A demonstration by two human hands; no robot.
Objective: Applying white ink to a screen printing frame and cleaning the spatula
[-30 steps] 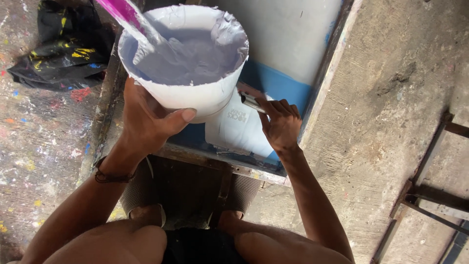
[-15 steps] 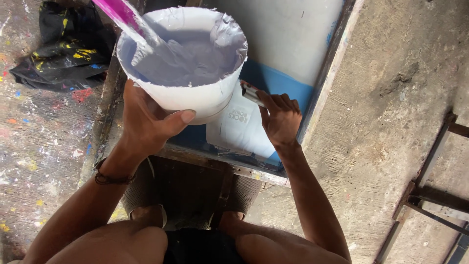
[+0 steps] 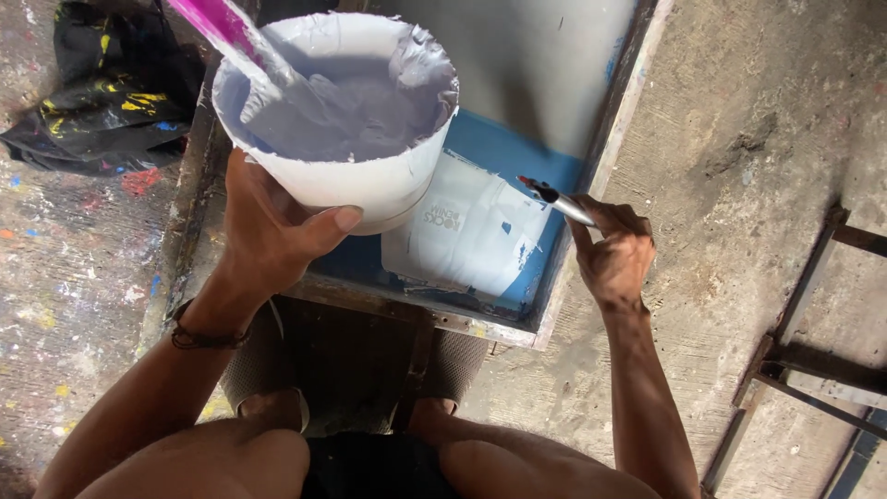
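My left hand (image 3: 273, 231) grips the underside and wall of a white tub (image 3: 365, 180) filled with pale grey paint, holding it up over a framed screen (image 3: 499, 323). A pink-handled tool (image 3: 222, 23) stands in the paint. My right hand (image 3: 614, 254) holds a thin silver pen-like tool (image 3: 559, 201) with a dark red tip, pointing left over the screen's blue area. A white printed patch (image 3: 471, 236) lies on the blue mesh below the tub.
A dark, paint-stained cloth (image 3: 102, 83) lies at the upper left on a speckled floor. Bare concrete (image 3: 739, 139) spreads to the right, with a metal frame (image 3: 813, 360) at the right edge. My knees are at the bottom.
My right hand has drawn back to the right, off the white patch, with the pen-like tool now showing clear of the tub. The tub stays held in place.
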